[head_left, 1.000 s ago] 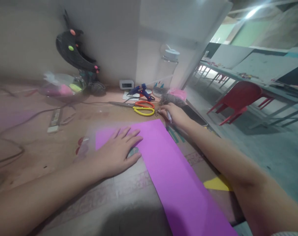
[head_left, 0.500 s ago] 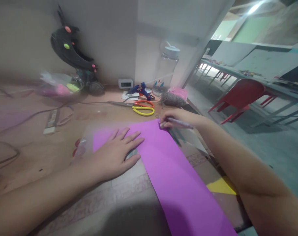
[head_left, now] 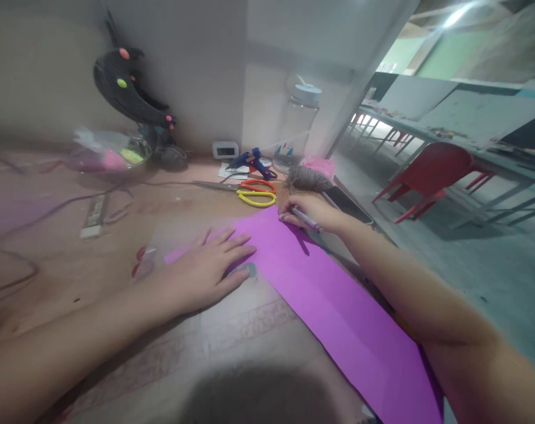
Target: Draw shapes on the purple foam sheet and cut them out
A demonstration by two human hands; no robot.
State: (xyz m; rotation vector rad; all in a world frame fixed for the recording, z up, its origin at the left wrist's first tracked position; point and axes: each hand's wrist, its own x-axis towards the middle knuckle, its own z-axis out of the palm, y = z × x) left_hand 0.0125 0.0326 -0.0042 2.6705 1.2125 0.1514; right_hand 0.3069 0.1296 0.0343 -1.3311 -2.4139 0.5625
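A long sheet of purple paper [head_left: 324, 294] lies bent across the work surface, running from under my left hand down to the lower right. My left hand [head_left: 210, 268] rests flat with fingers spread over the paper's far left part. At the paper's far right edge, my right hand [head_left: 300, 213] is closed around a pen [head_left: 308, 219], its fingers touching the paper. The pen's tip is hidden by the fingers. Scissors [head_left: 257, 193] with one orange and one yellow handle lie just beyond the paper.
Behind the scissors are a blue glue gun [head_left: 252, 162], a small white digital clock [head_left: 225, 150], a clear bottle [head_left: 299, 126] and grey yarn [head_left: 307, 179]. A phone-like dark slab [head_left: 349, 205] lies by the right edge. A red chair [head_left: 429, 176] stands beyond. A cord [head_left: 33, 268] runs along the left.
The purple paper's near end has swung to the right, covering the yellow piece. My right hand has shifted slightly left and away from me with the pen. My left hand stays nearly in place.
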